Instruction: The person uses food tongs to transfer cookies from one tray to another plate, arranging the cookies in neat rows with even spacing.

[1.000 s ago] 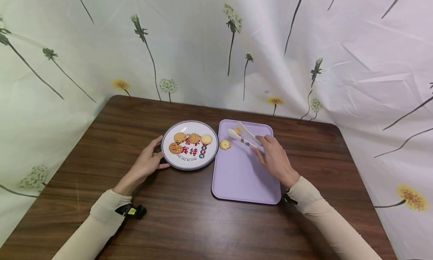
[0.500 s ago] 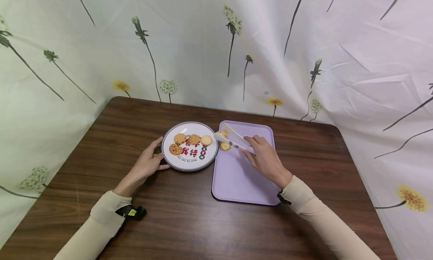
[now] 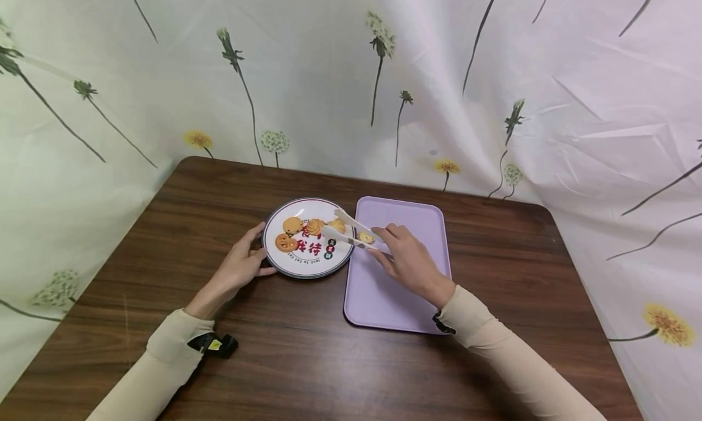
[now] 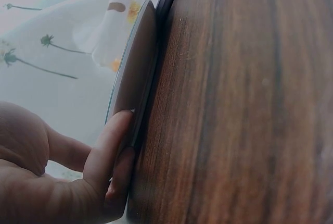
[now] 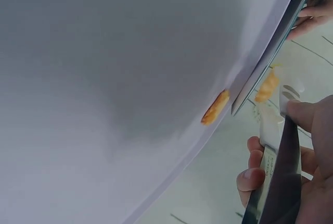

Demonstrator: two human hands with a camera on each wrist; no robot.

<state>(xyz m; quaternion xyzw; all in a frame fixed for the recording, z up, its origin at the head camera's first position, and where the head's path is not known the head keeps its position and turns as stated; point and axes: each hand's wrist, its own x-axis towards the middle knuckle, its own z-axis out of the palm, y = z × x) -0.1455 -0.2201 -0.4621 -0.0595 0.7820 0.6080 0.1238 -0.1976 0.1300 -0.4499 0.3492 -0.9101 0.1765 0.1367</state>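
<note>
Moved left since the earlier frame: right hand [image 3: 408,264], grip closed around white tongs [image 3: 351,229], which now carry a cookie [image 3: 336,225] over the plate [image 3: 274,254]. Left hand [image 3: 237,267], grip pinching the plate's near-left rim; one cookie on the lilac tray [image 3: 408,305] on the desk [image 3: 307,360].

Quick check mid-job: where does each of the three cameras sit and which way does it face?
Head: worn high, facing forward and down at the table, plate and tray; both hands and sleeves show.
Left wrist: low at table level, facing along the wood to the plate rim; left hand shows.
Right wrist: low over the tray, facing the tongs; right hand shows.
Both wrist views share the plate and tongs.
</note>
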